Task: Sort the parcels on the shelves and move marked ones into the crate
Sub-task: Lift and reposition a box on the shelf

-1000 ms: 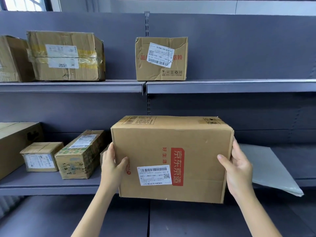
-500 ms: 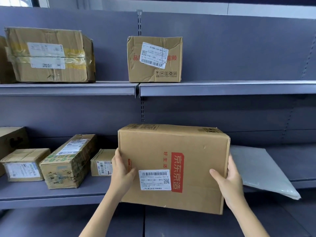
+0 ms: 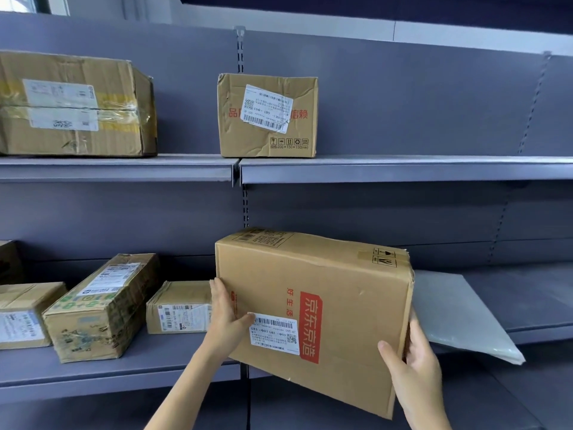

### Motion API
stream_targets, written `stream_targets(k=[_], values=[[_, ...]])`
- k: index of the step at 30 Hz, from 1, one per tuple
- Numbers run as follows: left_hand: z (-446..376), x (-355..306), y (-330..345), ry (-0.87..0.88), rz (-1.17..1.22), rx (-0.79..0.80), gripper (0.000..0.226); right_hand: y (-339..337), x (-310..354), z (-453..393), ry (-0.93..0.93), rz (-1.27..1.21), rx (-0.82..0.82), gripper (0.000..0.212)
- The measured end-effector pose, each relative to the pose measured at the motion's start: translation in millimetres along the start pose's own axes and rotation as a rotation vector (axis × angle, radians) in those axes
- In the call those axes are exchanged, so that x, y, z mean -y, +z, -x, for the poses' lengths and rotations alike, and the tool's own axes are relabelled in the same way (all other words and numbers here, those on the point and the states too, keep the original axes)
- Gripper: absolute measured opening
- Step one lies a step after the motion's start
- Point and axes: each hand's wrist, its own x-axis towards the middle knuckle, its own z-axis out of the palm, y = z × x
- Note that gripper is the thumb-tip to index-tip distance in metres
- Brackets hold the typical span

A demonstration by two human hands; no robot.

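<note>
Now the big box (image 3: pixel 313 311) has tipped, right side lower, at lower middle of the frame. Left hand (image 3: pixel 226 318) and right hand (image 3: pixel 415 367) hold its sides; right fingers seem curled behind.

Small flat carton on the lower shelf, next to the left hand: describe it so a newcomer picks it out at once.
Start at the lower shelf and find the big box with the red stripe that both hands hold. Just beyond the left hand sits the small flat carton. It is the lowest parcel there, white label facing front, right of the tilted green-printed box.
</note>
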Motion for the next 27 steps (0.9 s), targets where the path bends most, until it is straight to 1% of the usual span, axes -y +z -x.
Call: stream_targets(k=[2, 4, 7, 11, 13, 16, 18, 20, 23, 25, 27], values=[[5, 2, 6, -0.014, -0.027, -0.013, 0.103, -2, 1, -1, -0.018, -0.006, -0.047, 0.072], [13, 8, 9, -0.033, -0.021, -0.02, 0.103, -6, 5, -6, -0.029, -0.036, -0.057, 0.069], [25, 17, 11, -0.088, 0.032, 0.016, 0.098, -9, 17, -18, -0.068, -0.057, 0.072, 0.069], [46, 25, 19, -0.187, 0.081, 0.106, 0.098, -14, 20, -37, -0.026, -0.09, 0.274, 0.092], [53, 29, 24, -0.179, 0.053, 0.126, 0.097, -17, 21, -43, 0.003, -0.088, 0.332, 0.097], [57, 27, 28, -0.178, 0.063, 0.124, 0.095, -18, 24, -44, 0.012, -0.055, 0.355, 0.096], [56, 21, 29, -0.135, 0.059, 0.121, 0.09, -15, 28, -38, 0.017, -0.056, 0.34, 0.097], [54, 12, 32, -0.062, 0.061, 0.132, 0.087, -10, 30, -26, 0.015, -0.055, 0.325, 0.105], [50, -8, 43, 0.064, 0.08, 0.172, 0.089, 0, 33, -3, 0.023, 0.013, 0.288, 0.116], [48, -20, 51, 0.135, 0.089, 0.187, 0.09, 6, 35, 10, 0.012, 0.051, 0.263, 0.115], [46, -30, 57, 0.184, 0.118, 0.195, 0.091, 9, 40, 18, -0.016, 0.083, 0.224, 0.106]])
